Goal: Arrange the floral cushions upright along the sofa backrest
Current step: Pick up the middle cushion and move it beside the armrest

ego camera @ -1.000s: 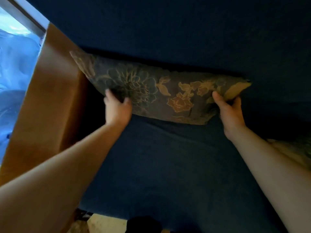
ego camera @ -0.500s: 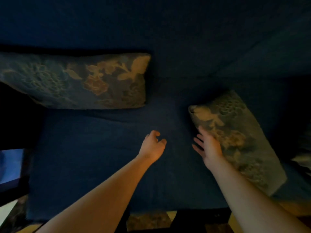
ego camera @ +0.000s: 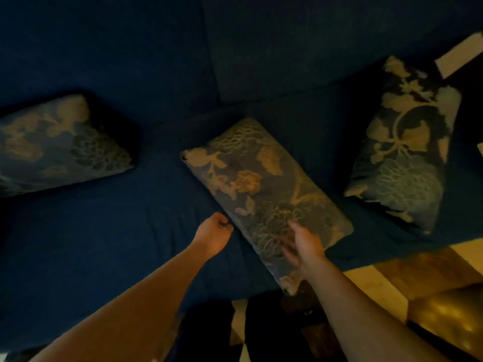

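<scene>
Three floral cushions are on the dark blue sofa. The left cushion (ego camera: 57, 142) leans up against the backrest (ego camera: 156, 61). The middle cushion (ego camera: 261, 189) lies flat and slanted on the seat, one corner hanging over the front edge. A third cushion (ego camera: 407, 142) lies flat at the right. My right hand (ego camera: 300, 244) rests spread on the near end of the middle cushion. Beside that cushion's left edge, my left hand (ego camera: 215, 233) hovers with its fingers curled and holds nothing.
The blue seat (ego camera: 104, 244) stretches wide between the left and middle cushions. Tan floor (ego camera: 392, 270) and a dark brown stool or table (ego camera: 449, 317) lie at the lower right. A pale strip (ego camera: 460, 56) shows at the top right.
Both hands let go of the left cushion, now leaning on the backrest. The view swung right, and my right hand came down on the middle cushion while the left closed up beside it.
</scene>
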